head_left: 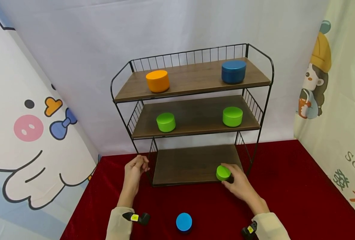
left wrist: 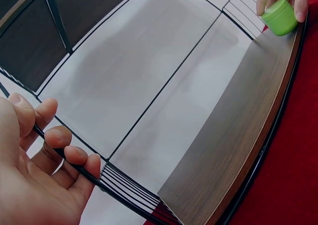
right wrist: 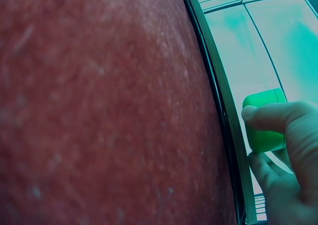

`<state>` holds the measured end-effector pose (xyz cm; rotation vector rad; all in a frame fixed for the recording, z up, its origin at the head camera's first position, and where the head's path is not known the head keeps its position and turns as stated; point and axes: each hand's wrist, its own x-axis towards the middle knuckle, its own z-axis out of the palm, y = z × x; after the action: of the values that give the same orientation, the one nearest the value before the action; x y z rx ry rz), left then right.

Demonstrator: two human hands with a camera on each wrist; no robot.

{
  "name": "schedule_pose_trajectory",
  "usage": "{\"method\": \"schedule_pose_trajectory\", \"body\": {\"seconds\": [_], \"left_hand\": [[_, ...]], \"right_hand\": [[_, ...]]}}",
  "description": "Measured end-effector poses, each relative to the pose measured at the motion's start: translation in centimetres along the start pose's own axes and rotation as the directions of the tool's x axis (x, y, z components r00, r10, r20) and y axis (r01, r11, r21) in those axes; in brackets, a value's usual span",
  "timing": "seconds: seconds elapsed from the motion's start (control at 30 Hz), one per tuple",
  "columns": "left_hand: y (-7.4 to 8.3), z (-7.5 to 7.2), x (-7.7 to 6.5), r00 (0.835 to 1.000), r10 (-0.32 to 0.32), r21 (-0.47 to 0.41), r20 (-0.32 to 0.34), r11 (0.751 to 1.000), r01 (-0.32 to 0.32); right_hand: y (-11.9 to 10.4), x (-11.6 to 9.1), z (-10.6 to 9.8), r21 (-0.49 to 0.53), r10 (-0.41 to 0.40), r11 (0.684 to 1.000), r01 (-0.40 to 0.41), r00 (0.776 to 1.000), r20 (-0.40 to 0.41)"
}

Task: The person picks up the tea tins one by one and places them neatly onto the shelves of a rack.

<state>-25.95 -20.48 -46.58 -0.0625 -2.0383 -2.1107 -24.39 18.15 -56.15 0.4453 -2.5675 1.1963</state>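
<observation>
My right hand [head_left: 239, 181] pinches a small green round tin [head_left: 223, 173] between thumb and fingers, at the right front of the bottom shelf board [head_left: 192, 165]. In the right wrist view the thumb lies across the side of the green tin [right wrist: 263, 140]. On the other side, my left hand [head_left: 134, 168] is at the rack's left front upright. The left wrist view shows its fingers [left wrist: 58, 135] curled round the thin black metal post [left wrist: 89, 174]. Fingers partly cover that post.
Two green tins [head_left: 166, 122] [head_left: 232, 116] stand on the middle shelf. On the top shelf are an orange tin [head_left: 157, 81] and a dark blue oval tin [head_left: 233, 72]. A blue-lidded tin [head_left: 184, 222] sits on the red cloth [head_left: 162, 206] in front.
</observation>
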Motion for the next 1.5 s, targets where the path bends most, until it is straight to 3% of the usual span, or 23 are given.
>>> {"method": "schedule_pose_trajectory", "body": {"seconds": [1.2, 1.5], "left_hand": [[0.02, -0.02, 0.04, 1.0, -0.007, 0.002, 0.004, 1.0, 0.007], [-0.1, 0.0, 0.08, 1.0, -0.008, -0.025, -0.008, 1.0, 0.008]], "right_hand": [[0.19, 0.0, -0.68, -0.04, 0.096, 0.995, -0.095, 0.995, 0.03], [0.37, -0.37, -0.2, -0.039, 0.082, 0.996, -0.082, 0.997, -0.002]]}}
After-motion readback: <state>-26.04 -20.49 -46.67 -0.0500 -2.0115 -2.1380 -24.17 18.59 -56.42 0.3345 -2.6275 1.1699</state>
